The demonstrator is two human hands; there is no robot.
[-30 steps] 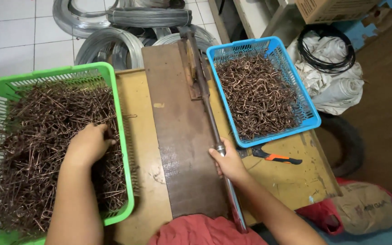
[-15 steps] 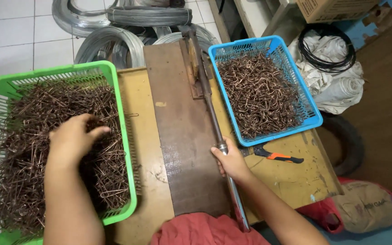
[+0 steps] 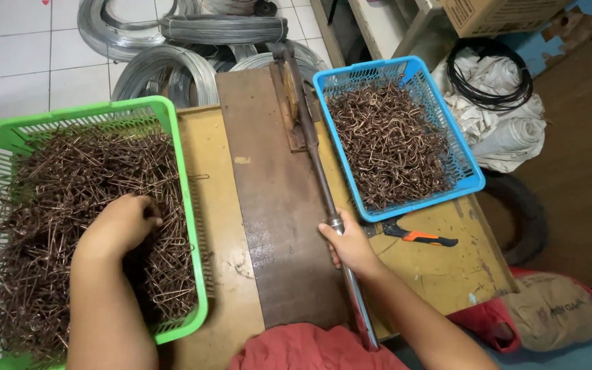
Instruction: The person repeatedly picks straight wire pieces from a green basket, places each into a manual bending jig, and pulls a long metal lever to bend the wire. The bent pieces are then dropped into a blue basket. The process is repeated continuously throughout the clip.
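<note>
My left hand (image 3: 119,225) reaches into the green basket (image 3: 185,199) on the left and rests, fingers curled, on a heap of brown bent wire pieces (image 3: 70,205); I cannot see whether it grips any. My right hand (image 3: 348,244) is closed around the long metal lever handle (image 3: 323,199) of a bending tool fixed on a dark wooden board (image 3: 268,205) in the middle of the table. The lever runs from a hinge at the far end down toward me. The blue basket (image 3: 471,179) on the right holds several bent copper-coloured wire hooks (image 3: 392,147).
Orange-handled pliers (image 3: 419,238) lie on the yellow tabletop (image 3: 440,267) near my right hand. Coils of grey wire (image 3: 166,72) lie on the tiled floor beyond the table. White cloth with a black cable coil (image 3: 491,85) and a sack (image 3: 556,312) are at the right.
My left hand moved left and deeper into the green basket's wire heap. My right hand stayed on the lever handle, which has hardly moved.
</note>
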